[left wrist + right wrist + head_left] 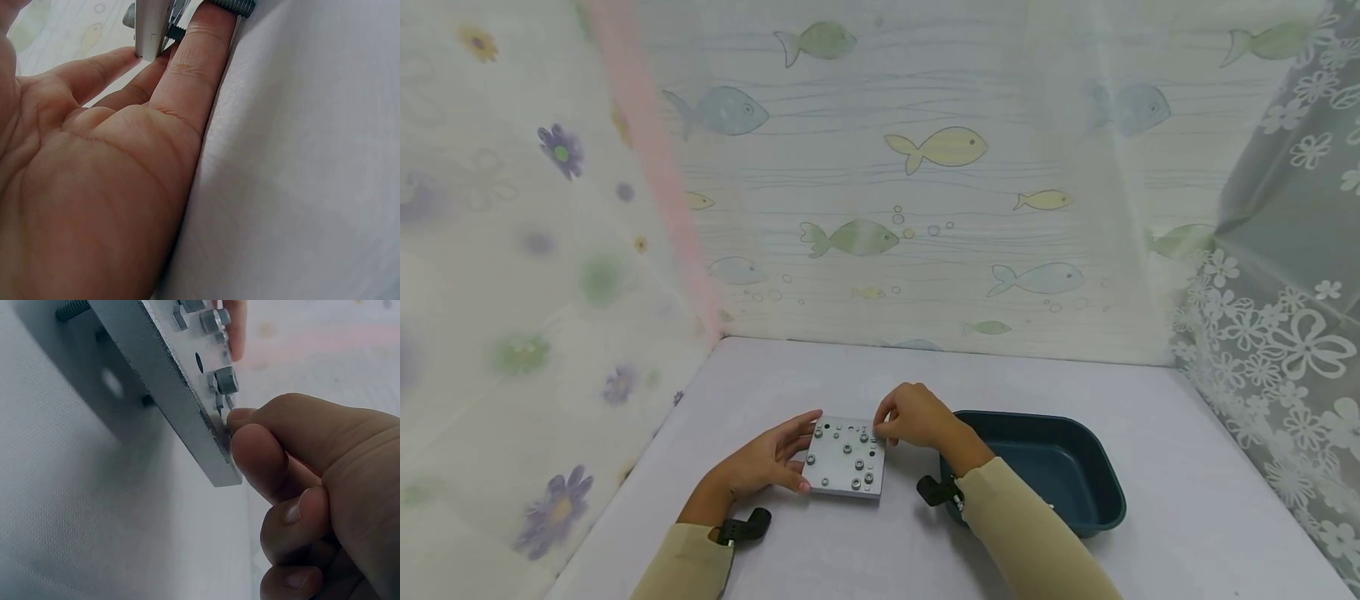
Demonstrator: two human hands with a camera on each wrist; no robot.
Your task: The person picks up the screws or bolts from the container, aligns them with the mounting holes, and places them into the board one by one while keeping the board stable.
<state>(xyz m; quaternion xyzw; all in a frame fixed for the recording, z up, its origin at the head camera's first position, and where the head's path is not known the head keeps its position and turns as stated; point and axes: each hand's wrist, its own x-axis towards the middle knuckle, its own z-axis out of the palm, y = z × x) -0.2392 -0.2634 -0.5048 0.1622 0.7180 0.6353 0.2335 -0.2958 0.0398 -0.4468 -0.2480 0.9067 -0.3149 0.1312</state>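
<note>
A square silvery metal plate (835, 463) lies face up on the white table, with several hex socket bolts (847, 448) and a few bare holes in it. My left hand (767, 458) grips its left side, thumb at the near left corner and fingers along the edge. In the left wrist view, a threaded bolt end (240, 6) sticks out below the plate by a finger. At the far right corner, my right hand (917, 417) pinches with thumb and forefinger right against the plate's face (199, 347). The fingertips hide the small piece between them.
A dark teal tray (1037, 450) stands to the right of the plate, partly under my right forearm. Black wrist cameras (748, 525) hang at both wrists. Printed curtains (925, 250) close off the back and both sides of the white table (850, 550).
</note>
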